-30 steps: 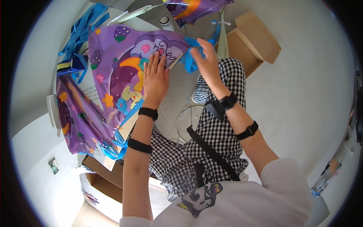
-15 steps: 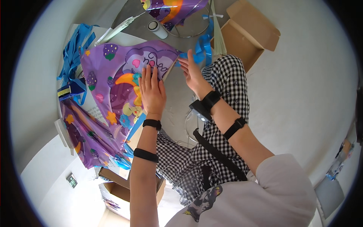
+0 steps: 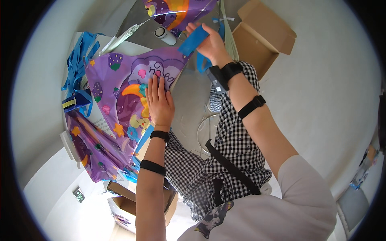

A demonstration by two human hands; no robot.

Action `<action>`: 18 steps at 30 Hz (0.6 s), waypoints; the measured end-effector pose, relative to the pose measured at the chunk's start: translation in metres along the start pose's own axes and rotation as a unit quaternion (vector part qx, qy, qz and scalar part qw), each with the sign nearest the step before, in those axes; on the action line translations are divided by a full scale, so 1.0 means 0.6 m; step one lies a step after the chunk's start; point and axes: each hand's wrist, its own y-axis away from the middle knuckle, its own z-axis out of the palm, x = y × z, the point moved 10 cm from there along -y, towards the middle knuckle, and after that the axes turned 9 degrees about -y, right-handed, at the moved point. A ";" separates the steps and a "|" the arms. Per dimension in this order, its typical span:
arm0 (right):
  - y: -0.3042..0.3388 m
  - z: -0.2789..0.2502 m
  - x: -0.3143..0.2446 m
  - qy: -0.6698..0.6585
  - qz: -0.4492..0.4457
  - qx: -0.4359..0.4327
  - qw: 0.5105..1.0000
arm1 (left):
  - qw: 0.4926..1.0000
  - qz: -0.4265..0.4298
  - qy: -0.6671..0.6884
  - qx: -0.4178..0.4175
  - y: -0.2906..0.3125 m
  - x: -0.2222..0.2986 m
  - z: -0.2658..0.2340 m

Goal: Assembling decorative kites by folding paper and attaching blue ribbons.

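A purple printed sheet [image 3: 106,86], thin and shiny with a pointed corner, lies over a white surface at the left. It carries berries, stars and a yellow-orange moon. My left hand [image 3: 159,102] rests palm down on it, fingers stretched out. Beyond its pointed corner, my right hand [image 3: 212,45] is raised with a flat blue ribbon [image 3: 194,41] across its fingers, the thumb side against it. The grip is partly hidden. The ribbon's near end meets the sheet's corner, and another loop hangs below the hand.
Blue ribbons [image 3: 80,56] are heaped at the left near a tape dispenser [image 3: 76,101]. Pale thin rods [image 3: 124,37] lie beside a white cylinder [image 3: 165,36]. More purple sheet [image 3: 183,12] shows at the top. An opened cardboard box [image 3: 253,44] stands right of more rods [image 3: 228,36].
My right hand has moved up and away from the sheet's corner, and the blue ribbon has risen with it. My left hand stays flat on the sheet.
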 end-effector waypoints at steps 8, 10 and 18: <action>-0.068 0.082 -0.188 0.016 -0.056 -0.086 0.995 | 1.000 -0.002 0.009 0.001 0.003 -0.002 -0.003; -0.079 0.088 -0.284 0.031 -0.097 -0.059 0.993 | 1.000 -0.008 0.011 0.009 0.004 -0.003 -0.006; -0.020 0.392 -0.603 0.310 -0.165 -0.176 0.920 | 0.999 -0.031 0.023 -0.004 0.006 -0.013 0.000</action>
